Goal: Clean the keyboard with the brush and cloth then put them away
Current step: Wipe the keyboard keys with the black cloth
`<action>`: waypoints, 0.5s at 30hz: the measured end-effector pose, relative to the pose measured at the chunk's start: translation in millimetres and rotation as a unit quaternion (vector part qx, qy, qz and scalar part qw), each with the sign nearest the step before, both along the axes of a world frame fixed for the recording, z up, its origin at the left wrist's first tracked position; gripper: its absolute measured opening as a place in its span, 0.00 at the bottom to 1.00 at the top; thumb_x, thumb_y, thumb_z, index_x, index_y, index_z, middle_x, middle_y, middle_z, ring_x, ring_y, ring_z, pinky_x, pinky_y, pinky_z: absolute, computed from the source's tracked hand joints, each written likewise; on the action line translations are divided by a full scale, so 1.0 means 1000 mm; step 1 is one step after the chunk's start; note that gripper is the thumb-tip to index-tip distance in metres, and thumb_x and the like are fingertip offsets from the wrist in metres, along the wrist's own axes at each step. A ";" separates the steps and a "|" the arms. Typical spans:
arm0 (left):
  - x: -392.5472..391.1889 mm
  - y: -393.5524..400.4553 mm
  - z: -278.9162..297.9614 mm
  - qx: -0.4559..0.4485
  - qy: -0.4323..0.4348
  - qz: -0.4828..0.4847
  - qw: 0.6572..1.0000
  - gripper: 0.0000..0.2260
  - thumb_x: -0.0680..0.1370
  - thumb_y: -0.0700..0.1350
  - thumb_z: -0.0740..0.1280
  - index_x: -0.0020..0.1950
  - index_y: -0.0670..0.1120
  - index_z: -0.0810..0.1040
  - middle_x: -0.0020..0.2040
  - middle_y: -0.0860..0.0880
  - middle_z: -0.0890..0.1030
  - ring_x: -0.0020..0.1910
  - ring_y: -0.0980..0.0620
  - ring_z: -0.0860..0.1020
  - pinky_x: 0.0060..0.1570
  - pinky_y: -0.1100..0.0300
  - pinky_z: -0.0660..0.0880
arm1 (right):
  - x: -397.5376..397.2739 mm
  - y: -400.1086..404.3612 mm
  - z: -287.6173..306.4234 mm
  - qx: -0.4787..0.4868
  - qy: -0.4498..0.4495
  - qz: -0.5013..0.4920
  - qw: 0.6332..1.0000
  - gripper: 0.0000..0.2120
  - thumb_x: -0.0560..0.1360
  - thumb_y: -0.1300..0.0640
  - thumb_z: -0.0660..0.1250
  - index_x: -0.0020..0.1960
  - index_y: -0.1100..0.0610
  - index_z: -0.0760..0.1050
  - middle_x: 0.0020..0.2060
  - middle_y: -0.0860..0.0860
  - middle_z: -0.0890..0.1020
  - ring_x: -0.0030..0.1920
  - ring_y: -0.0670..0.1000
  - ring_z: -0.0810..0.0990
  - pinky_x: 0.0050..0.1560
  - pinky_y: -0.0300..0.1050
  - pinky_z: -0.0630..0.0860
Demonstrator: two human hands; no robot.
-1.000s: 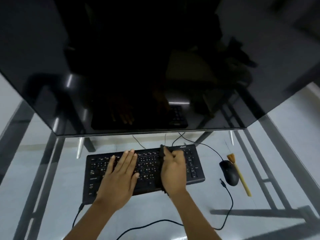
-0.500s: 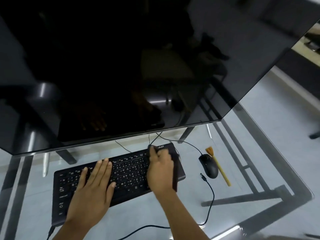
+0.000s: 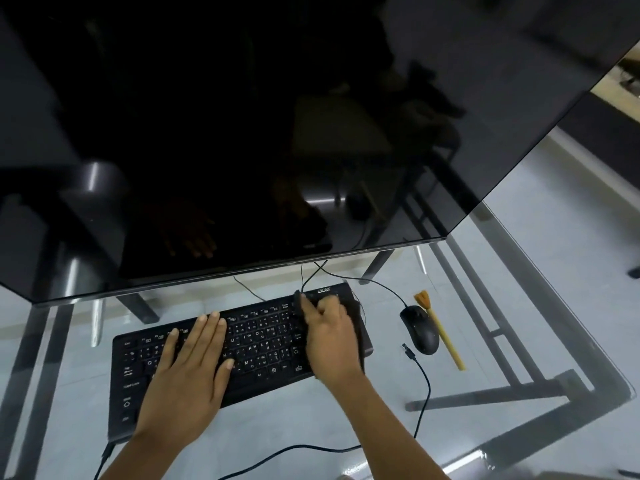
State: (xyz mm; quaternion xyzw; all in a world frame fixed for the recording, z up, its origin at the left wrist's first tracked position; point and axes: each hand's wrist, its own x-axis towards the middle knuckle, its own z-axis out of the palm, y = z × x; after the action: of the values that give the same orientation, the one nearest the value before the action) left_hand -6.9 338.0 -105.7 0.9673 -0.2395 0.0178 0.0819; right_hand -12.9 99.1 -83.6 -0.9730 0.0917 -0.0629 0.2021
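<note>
This is a computer workstation, in an office or a home study. A large dark monitor (image 3: 242,133) fills the upper frame above a glass counter (image 3: 540,244) on a dark metal frame. A black keyboard (image 3: 263,344) and wired mouse (image 3: 419,329) lie at lower centre; pale tiled floor shows through the glass.

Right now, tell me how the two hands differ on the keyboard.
The left hand lies flat and open, fingers spread over the keys; the right hand is curled around a dark cloth. The left hand covers the left half of the keyboard; the right hand works its right end. Both rest on the keyboard.
</note>
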 end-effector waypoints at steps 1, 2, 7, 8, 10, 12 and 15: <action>0.000 0.000 0.000 0.000 0.001 -0.002 1.000 0.27 0.81 0.55 0.48 0.76 0.42 0.59 0.77 0.47 0.59 0.77 0.51 0.52 0.73 0.44 0.51 | -0.001 -0.011 0.002 0.023 -0.012 -0.025 0.999 0.18 0.78 0.61 0.56 0.65 0.49 0.73 0.51 0.53 0.71 0.51 0.55 0.70 0.50 0.48 0.69; 0.000 0.000 0.000 0.000 0.000 -0.001 1.000 0.27 0.81 0.55 0.48 0.76 0.42 0.59 0.77 0.47 0.59 0.77 0.51 0.52 0.73 0.44 0.51 | -0.001 -0.022 0.001 0.032 -0.018 -0.062 0.997 0.15 0.79 0.57 0.55 0.62 0.50 0.74 0.49 0.50 0.70 0.50 0.53 0.70 0.49 0.45 0.67; -0.001 0.002 -0.001 -0.002 -0.003 0.004 1.000 0.27 0.80 0.55 0.48 0.75 0.42 0.59 0.76 0.46 0.60 0.77 0.51 0.53 0.73 0.44 0.52 | -0.003 -0.017 -0.001 0.010 -0.030 -0.118 0.993 0.15 0.78 0.40 0.58 0.43 0.50 0.73 0.41 0.49 0.77 0.41 0.52 0.76 0.49 0.56 0.75; -0.001 0.002 -0.002 -0.005 -0.001 0.004 1.000 0.27 0.80 0.55 0.48 0.75 0.42 0.59 0.76 0.46 0.59 0.77 0.51 0.53 0.73 0.44 0.51 | -0.009 -0.006 -0.003 0.017 -0.033 -0.063 0.997 0.17 0.77 0.37 0.57 0.45 0.50 0.74 0.40 0.49 0.77 0.39 0.51 0.76 0.47 0.56 0.76; 0.000 0.001 -0.002 -0.007 0.001 0.002 1.000 0.27 0.80 0.55 0.48 0.75 0.42 0.60 0.76 0.46 0.60 0.76 0.50 0.54 0.73 0.44 0.52 | -0.023 0.005 0.001 0.012 -0.027 0.059 0.998 0.25 0.79 0.35 0.48 0.61 0.48 0.75 0.46 0.50 0.74 0.42 0.50 0.73 0.47 0.49 0.76; 0.000 0.001 -0.003 -0.003 0.004 -0.001 1.000 0.27 0.80 0.55 0.48 0.75 0.42 0.60 0.77 0.46 0.60 0.76 0.50 0.54 0.73 0.44 0.52 | -0.025 -0.011 0.009 0.029 -0.035 0.038 0.998 0.27 0.80 0.39 0.47 0.70 0.52 0.70 0.51 0.53 0.72 0.48 0.52 0.73 0.54 0.45 0.73; 0.000 0.001 -0.003 0.002 0.013 0.009 1.000 0.27 0.80 0.55 0.47 0.75 0.42 0.59 0.76 0.46 0.60 0.76 0.51 0.53 0.73 0.44 0.51 | -0.022 -0.049 0.008 0.052 -0.013 -0.158 0.986 0.26 0.79 0.44 0.58 0.72 0.56 0.67 0.57 0.58 0.74 0.55 0.58 0.73 0.59 0.53 0.72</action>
State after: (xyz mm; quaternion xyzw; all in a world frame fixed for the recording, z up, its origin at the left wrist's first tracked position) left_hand -6.9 339.0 -109.1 0.9698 -0.2294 0.0056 0.0831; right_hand -34.8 50.2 -75.6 -0.9335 0.2446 -0.1021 0.2415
